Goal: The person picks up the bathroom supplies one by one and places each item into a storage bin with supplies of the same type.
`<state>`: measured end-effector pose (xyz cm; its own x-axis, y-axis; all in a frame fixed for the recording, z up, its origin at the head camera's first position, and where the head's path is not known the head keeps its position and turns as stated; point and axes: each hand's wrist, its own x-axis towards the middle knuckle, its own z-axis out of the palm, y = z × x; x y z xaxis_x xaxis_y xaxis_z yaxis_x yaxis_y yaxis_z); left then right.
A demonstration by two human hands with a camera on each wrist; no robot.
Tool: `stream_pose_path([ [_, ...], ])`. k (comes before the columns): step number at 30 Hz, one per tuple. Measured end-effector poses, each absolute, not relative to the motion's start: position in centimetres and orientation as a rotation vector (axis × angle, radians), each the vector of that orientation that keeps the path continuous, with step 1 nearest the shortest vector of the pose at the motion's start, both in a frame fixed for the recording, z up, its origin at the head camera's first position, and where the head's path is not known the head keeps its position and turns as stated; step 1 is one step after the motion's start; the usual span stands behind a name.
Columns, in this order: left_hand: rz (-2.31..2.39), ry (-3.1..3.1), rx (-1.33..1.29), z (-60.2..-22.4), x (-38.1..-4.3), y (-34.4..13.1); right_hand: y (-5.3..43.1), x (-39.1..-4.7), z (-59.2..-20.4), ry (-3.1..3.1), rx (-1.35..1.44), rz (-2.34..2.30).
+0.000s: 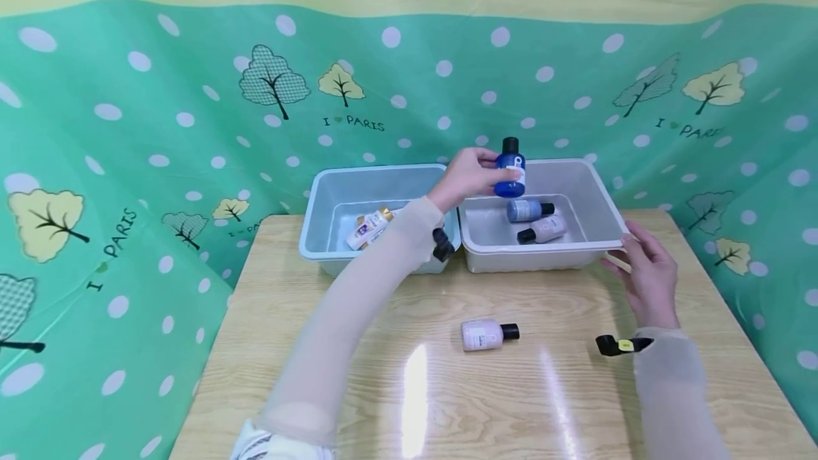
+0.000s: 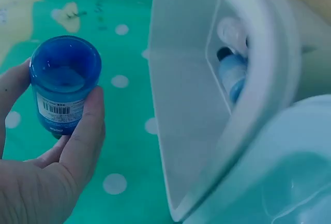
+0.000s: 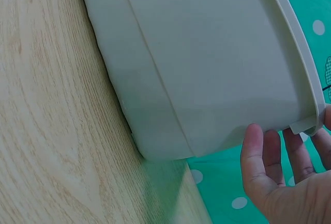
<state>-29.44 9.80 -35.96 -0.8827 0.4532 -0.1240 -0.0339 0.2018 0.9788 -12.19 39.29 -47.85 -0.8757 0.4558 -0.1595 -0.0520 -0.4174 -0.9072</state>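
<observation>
My left hand (image 1: pixel 469 176) holds a dark blue bottle (image 1: pixel 510 162) with a black cap between thumb and fingers. The bottle is upright over the left part of the grey bin (image 1: pixel 530 247); its base faces the camera in the left wrist view. At the bin's front right corner, my right hand (image 1: pixel 652 275) grips the rim, its thumb (image 3: pixel 253 144) by the outer wall. Inside this bin lie a lighter blue bottle (image 1: pixel 525 210) and a pale pink bottle (image 1: pixel 544 230), both black-capped. A second pale pink bottle (image 1: pixel 482 335) lies on the table in front.
Left of the grey bin stands a light blue bin (image 1: pixel 309 236) with several white, gold-capped bottles (image 1: pixel 371 228), partly hidden by my left sleeve. Both bins stand at the back of the wooden table (image 1: pixel 511 403), against a green dotted cloth (image 1: pixel 211 91).
</observation>
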Motion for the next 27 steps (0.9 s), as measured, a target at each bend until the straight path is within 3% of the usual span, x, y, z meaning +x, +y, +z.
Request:
stream_pose_path([
  [14, 1.378, 2.356, 0.347, -39.4, -34.0, 15.7, 39.0, -12.6, -47.9, -1.537, -0.593, 2.281],
  [27, 1.183, 2.210, 0.362, -41.4, -33.3, 16.6, 39.5, -12.8, -48.1, -1.580, -0.638, 2.241],
])
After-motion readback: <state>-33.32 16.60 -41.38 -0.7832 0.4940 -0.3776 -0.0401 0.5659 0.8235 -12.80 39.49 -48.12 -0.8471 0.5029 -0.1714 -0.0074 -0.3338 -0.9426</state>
